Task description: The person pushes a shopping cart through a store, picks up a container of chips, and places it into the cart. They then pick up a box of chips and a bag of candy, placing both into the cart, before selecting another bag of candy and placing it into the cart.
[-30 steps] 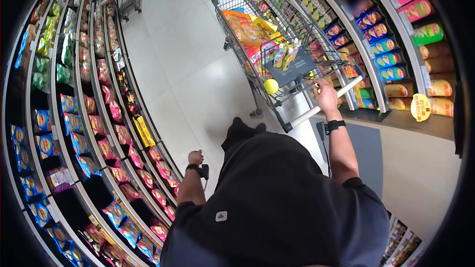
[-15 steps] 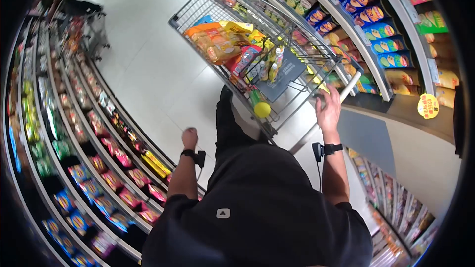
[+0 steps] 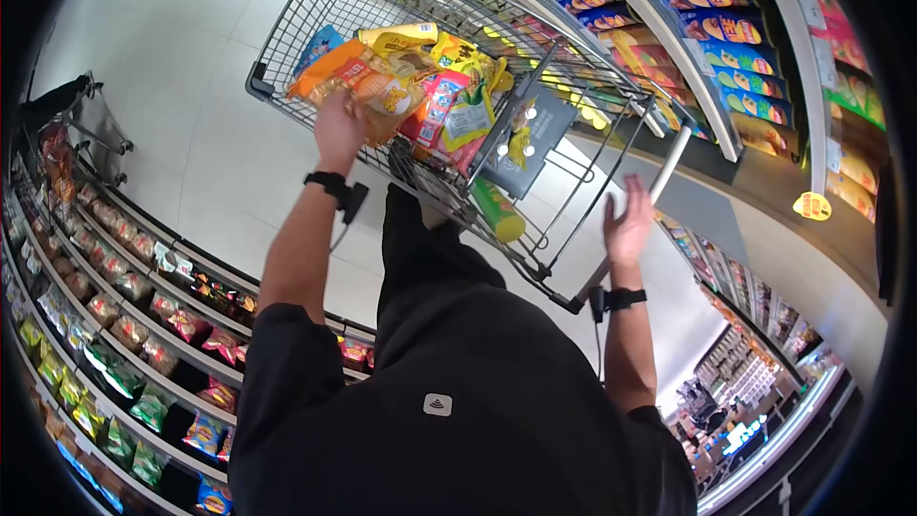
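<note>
A metal shopping cart (image 3: 256, 76) stands before me, loaded with snack packages. My left hand (image 3: 339, 131) is at its near side rim, fingers curled against the lower edge of an orange snack bag (image 3: 358, 72). Whether they grip the bag or the rim is hidden. My right hand (image 3: 628, 222) is open by the cart's handle (image 3: 674, 155), thumb apart from the fingers. Beside the orange bag lie a red-pink package (image 3: 435, 107) and a yellow snack bag (image 3: 457, 53). A green tube with a yellow lid (image 3: 497, 212) and small bottles (image 3: 519, 145) lie closer to the handle.
Shelves of packaged snacks (image 3: 721, 29) run along the right, close to the cart. More shelves (image 3: 143, 325) curve along the left. Another cart (image 3: 81, 143) stands at the far left on the pale tiled floor (image 3: 181, 48). A yellow round tag (image 3: 813, 205) hangs at the right shelf.
My left hand has moved up and forward from beside my leg to the cart's side. My right hand has spread its fingers and drawn slightly back from the handle. The view has turned.
</note>
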The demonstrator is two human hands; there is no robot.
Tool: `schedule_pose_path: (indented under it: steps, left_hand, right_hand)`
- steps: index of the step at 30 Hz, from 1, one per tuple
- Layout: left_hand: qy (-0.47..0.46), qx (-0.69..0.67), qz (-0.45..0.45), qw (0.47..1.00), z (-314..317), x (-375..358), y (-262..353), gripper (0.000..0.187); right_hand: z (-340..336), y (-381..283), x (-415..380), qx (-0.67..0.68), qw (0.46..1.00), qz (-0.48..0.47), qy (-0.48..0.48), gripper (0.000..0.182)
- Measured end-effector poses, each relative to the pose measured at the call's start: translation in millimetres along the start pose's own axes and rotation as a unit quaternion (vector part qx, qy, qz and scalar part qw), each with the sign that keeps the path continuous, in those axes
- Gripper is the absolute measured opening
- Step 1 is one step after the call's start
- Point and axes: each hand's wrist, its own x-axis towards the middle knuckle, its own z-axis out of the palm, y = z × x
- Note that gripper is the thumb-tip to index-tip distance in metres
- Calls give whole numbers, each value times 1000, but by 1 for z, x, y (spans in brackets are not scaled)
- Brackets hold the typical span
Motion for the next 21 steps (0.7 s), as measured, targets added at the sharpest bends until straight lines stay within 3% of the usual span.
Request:
schedule_pose_path:
  steps: [4,6,7,8,9,13,15,17,21]
  left_hand:
    - [-62,68,103,990,-4,-18,22,26]
    - [-68,81,16,994,0,-18,18,27]
    - [-57,118,47,990,-1,-18,20,16]
    - [-112,159,36,980,5,-18,11,14]
    - [-109,131,67,983,14,-19,-3,15]
    - [-166,155,91,970,14,-10,-15,22]
    - [-192,163,36,967,-1,-4,7,24]
    - [-189,159,31,968,2,-3,3,25]
    - [-214,177,35,960,-3,1,10,26]
  right_hand:
    - [22,-84,-19,117,966,2,-232,52]
    - [56,-110,-40,137,943,39,-301,61]
    - [54,-130,-34,134,907,88,-389,62]
    - [71,-130,-42,122,893,58,-430,62]
    - [78,-132,-44,128,881,75,-449,58]
    - [91,-140,-47,110,874,107,-460,71]
    - [91,-139,-52,123,906,66,-399,57]
    - [112,-135,-60,137,909,62,-390,64]
    - [71,-140,-44,94,936,58,-335,55]
